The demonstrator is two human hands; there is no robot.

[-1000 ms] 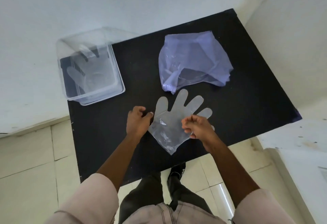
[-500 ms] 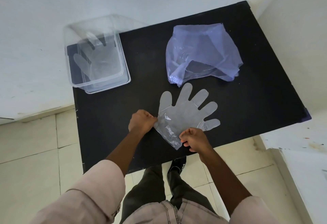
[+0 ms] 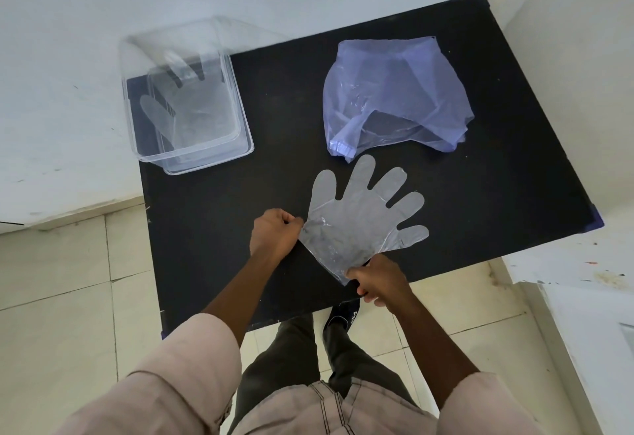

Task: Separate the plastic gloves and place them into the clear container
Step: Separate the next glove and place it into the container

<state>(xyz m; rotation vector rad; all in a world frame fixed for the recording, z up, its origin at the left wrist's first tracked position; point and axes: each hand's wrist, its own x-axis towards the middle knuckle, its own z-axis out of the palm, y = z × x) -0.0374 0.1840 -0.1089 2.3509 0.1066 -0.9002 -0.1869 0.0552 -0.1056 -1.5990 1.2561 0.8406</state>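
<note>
A flat stack of clear plastic gloves (image 3: 360, 215) lies on the black table (image 3: 480, 201), fingers pointing away from me. My left hand (image 3: 272, 235) pinches the left corner of its cuff. My right hand (image 3: 379, 278) pinches the cuff's near corner at the table's front edge. The clear container (image 3: 247, 132) stands at the table's back left, and one glove (image 3: 188, 112) lies flat inside it.
A crumpled bluish plastic bag (image 3: 394, 94) lies behind the gloves at the back right. White walls close in behind and to the right. The floor below is pale tile, with my legs and a dark shoe (image 3: 343, 314) under the front edge.
My right hand slid from the glove's thumb side down to the cuff's near corner. My left hand kept its pinch on the left corner. The glove now lies spread flatter.
</note>
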